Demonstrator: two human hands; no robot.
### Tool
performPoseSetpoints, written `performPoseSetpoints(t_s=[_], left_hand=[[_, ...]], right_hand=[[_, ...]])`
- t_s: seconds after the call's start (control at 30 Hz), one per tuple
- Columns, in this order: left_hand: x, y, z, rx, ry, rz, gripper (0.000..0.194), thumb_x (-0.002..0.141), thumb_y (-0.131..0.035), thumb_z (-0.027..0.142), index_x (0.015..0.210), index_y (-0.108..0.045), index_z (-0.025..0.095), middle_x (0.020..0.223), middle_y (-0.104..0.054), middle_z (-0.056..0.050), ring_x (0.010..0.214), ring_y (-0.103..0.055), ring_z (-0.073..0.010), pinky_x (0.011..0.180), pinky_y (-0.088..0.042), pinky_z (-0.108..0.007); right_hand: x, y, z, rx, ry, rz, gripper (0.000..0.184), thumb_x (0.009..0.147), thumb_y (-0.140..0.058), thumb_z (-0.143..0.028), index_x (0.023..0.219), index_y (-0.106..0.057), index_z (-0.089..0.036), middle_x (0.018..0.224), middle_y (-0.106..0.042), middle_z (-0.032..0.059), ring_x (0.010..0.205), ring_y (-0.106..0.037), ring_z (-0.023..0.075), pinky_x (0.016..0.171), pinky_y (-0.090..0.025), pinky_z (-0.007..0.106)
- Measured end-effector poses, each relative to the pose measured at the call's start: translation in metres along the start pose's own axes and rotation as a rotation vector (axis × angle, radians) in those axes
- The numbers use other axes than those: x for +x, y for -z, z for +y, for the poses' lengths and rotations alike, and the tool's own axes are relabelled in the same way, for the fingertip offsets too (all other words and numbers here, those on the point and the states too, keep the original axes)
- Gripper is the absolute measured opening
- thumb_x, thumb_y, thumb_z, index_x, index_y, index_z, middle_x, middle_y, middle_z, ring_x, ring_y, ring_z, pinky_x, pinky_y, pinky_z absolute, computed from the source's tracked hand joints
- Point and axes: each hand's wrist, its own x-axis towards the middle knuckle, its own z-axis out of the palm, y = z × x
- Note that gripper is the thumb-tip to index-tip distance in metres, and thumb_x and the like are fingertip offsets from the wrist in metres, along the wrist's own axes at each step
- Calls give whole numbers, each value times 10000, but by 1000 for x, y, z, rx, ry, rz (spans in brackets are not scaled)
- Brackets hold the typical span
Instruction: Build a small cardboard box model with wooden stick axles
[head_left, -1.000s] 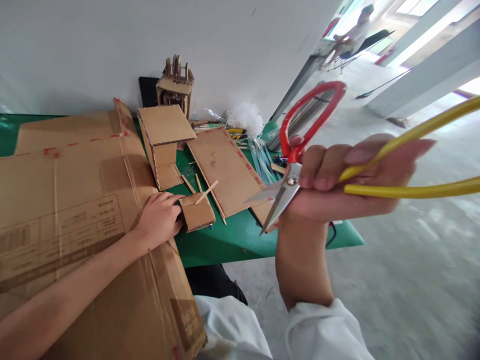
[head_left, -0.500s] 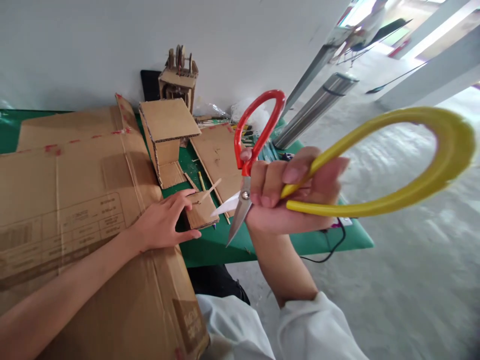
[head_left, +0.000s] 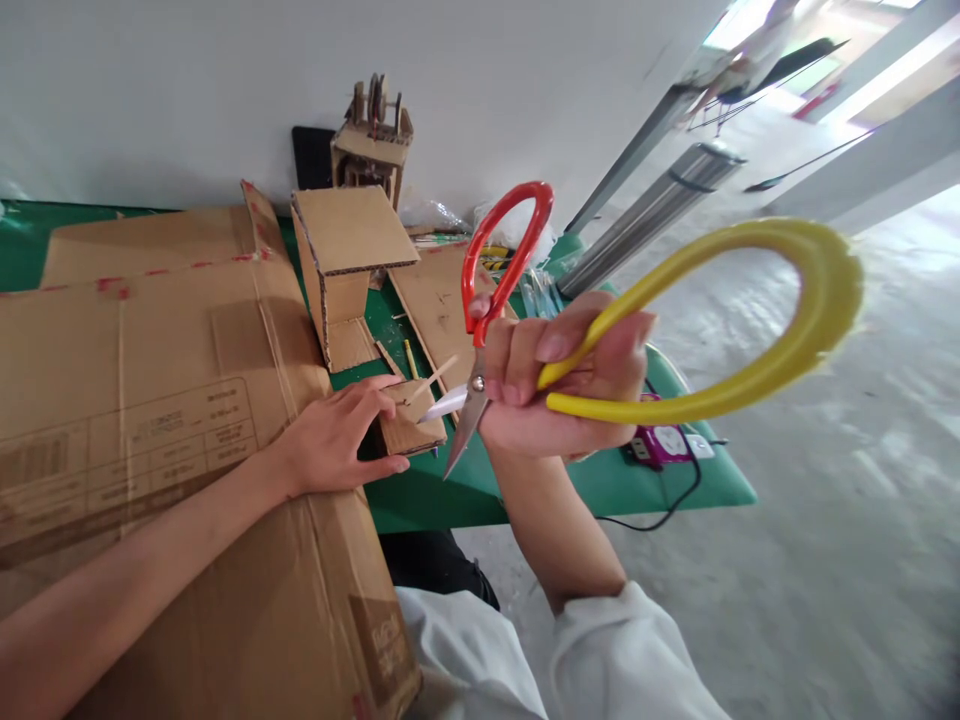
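Note:
My left hand (head_left: 330, 437) is at the left end of a small cardboard box (head_left: 411, 432), its fingers at the far side and its thumb stretched along the near side. A thin wooden stick (head_left: 437, 376) slants up from the top of this box. My right hand (head_left: 566, 370) grips a pair of scissors (head_left: 478, 384) with one red and one yellow loop handle. The blades are spread apart and point down to the left. One blade's tip overlaps the box top; whether it pierces the cardboard, I cannot tell. The other blade hangs in front of the box's right edge.
A large flattened carton (head_left: 172, 340) covers the left side of the green table (head_left: 480, 500). Behind the small box stand an open cardboard box (head_left: 356, 225) and a cardboard model (head_left: 373, 145). A purple power socket (head_left: 660, 445) with a black cable lies at right.
The scissors and my right hand have shifted slightly left, the blade tip now farther over the box top. My left hand keeps its place at the box. The purple socket has come into fuller view.

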Motion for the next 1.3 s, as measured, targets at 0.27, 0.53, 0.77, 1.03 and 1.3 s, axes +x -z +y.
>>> performPoseSetpoints(t_s=[0.27, 0.53, 0.77, 1.03, 1.3], left_hand=[[1, 0, 0, -11, 13, -5, 481, 878, -606, 648, 1059, -441, 234, 1462, -515, -164, 1307, -565, -342, 1026, -508, -522], [2, 2, 1, -10, 8, -7, 460, 878, -618, 623, 1059, -456, 232, 1481, -505, -151, 1326, -551, -332, 1058, -492, -505], [2, 1, 1, -16, 6, -13, 454, 882, -614, 624, 1065, -447, 244, 1498, -496, -130, 1319, -556, -325, 1053, -493, -499], [2, 3, 3, -22, 25, -28, 434, 884, -620, 595, 1078, -452, 245, 1507, -486, -126, 1302, -569, -322, 1034, -506, -493], [3, 3, 3, -43, 32, -30, 446, 880, -607, 619, 1063, -459, 241, 1500, -495, -128, 1290, -577, -332, 1024, -509, -507]], right_hand=[[-2, 0, 1, -29, -29, 1, 408, 978, -478, -445, 614, -530, -269, 362, -250, -110, 261, -262, 88, 597, -533, 394], [-2, -2, 0, -1, 2, -49, 426, 995, -473, -439, 613, -490, -251, 373, -240, -110, 247, -258, 76, 415, -386, 308], [-3, -1, 2, -74, 6, -18, 431, 967, -520, -498, 608, -480, -263, 377, -204, -115, 258, -213, 75, 398, -375, 308], [-2, 0, 3, -1, 30, -83, 379, 986, -481, -408, 645, -538, -255, 386, -251, -110, 258, -258, 73, 413, -401, 302], [0, 0, 3, 10, -12, -86, 455, 999, -464, -496, 617, -545, -263, 394, -253, -106, 246, -196, 68, 379, -360, 298]])
